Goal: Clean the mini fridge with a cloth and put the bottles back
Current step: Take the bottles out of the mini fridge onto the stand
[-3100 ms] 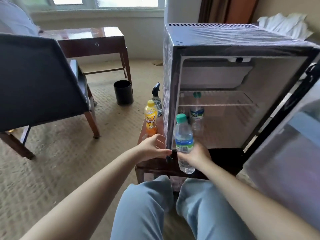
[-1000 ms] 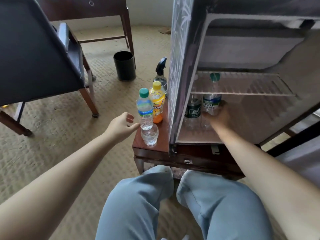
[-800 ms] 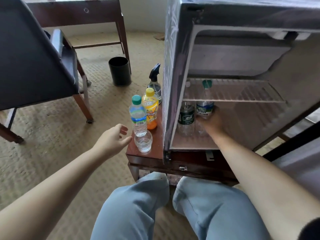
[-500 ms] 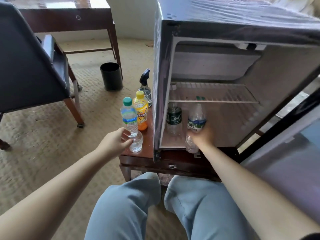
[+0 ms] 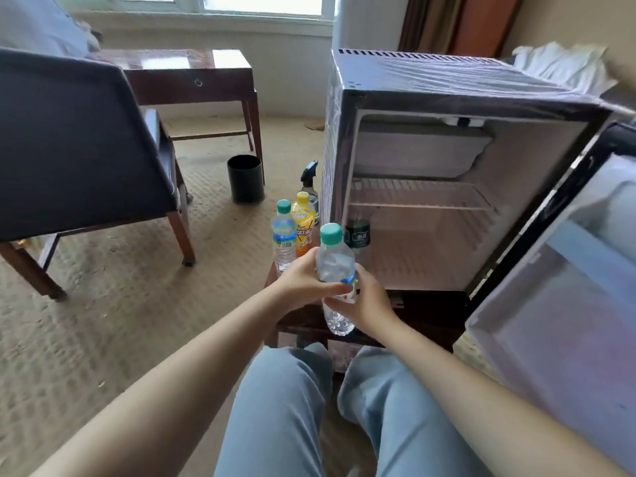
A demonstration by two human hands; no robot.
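Water bottle (image 5: 335, 266) | left hand (image 5: 303, 282) fingers wrapped mid-body, right hand (image 5: 370, 301) curled round lower half | suggest: free right only once left is firm | park upright by orange juice bottle (image 5: 303, 222)

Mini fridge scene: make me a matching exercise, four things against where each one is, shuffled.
1 dark-label bottle
2 orange juice bottle
3 black bin
4 tilted water bottle

A on the carpet
B held in the left hand and right hand
C inside the mini fridge, under its shelf
D outside the mini fridge, to its left

Pairs: 1-C, 2-D, 3-A, 4-B
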